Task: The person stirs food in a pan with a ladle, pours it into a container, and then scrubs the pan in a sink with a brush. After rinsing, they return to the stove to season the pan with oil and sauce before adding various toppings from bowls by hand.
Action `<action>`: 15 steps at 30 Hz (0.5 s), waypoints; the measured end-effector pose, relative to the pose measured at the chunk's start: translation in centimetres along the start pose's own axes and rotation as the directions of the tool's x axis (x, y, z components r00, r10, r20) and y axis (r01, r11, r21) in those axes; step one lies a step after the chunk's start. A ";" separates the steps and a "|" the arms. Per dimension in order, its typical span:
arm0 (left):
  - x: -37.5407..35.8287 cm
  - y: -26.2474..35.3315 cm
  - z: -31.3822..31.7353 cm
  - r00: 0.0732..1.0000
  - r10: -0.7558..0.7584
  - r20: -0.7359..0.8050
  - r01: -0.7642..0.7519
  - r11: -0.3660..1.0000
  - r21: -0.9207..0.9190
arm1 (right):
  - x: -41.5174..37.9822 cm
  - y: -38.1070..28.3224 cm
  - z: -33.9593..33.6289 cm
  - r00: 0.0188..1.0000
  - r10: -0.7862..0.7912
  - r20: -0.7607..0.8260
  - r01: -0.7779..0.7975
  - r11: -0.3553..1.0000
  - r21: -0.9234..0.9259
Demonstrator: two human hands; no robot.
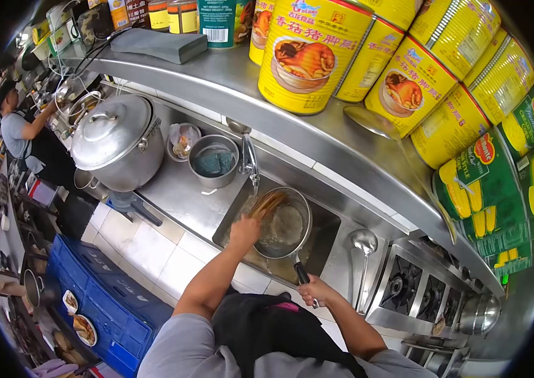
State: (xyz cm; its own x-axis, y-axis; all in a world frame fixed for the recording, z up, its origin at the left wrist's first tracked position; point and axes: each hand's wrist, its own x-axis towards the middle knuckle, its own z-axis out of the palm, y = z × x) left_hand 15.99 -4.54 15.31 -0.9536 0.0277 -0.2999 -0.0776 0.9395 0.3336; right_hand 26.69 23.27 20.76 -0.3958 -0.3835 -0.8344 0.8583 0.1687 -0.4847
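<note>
Head view: left hand (243, 232) closed around a bamboo brush (268, 204) in a wok (281, 223) (over a sink (325, 234)); right hand (315, 292) grips its handle (302, 273).

Metal pan (291, 225): round, silver-coloured, with a bare metal rim and a long black handle (301, 273). It sits within the opening of the sink (325, 242), open side up; contact with the sink bottom cannot be determined. The interior looks wet, with a pale, cloudy patch at the centre. The handle points toward the wearer and is gripped near its end by the right hand (317, 292).

Brush (269, 204): a bundle of thin, tan, wood-like strands, slightly fanned. It is gripped at one end by the left hand (245, 232) and lies slantwise over the pan's left side, strands inside the rim.
</note>
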 end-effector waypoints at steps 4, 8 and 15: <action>0.5 -1.0 -0.8 0.993 -0.006 -0.116 0.008 1.000 0.018 | -1.2 -1.5 0.3 0.997 -0.048 -0.056 0.045 0.998 -0.049; -1.9 -3.5 4.1 0.997 -0.071 -0.004 0.071 0.997 -0.013 | -1.0 -1.8 -0.4 0.992 -0.104 -0.072 0.102 0.994 -0.036; 1.6 1.0 -1.3 0.998 -0.049 -0.030 0.041 0.971 -0.234 | 1.3 -0.1 -0.1 0.997 -0.062 -0.047 0.059 0.996 -0.060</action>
State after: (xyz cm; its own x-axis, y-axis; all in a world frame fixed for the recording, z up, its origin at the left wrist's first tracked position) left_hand 14.05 -3.99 16.31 -0.9568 -0.0287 -0.2894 -0.1825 0.8339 0.5208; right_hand 26.09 22.84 19.72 -0.4628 -0.3503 -0.8143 0.8124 0.1999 -0.5477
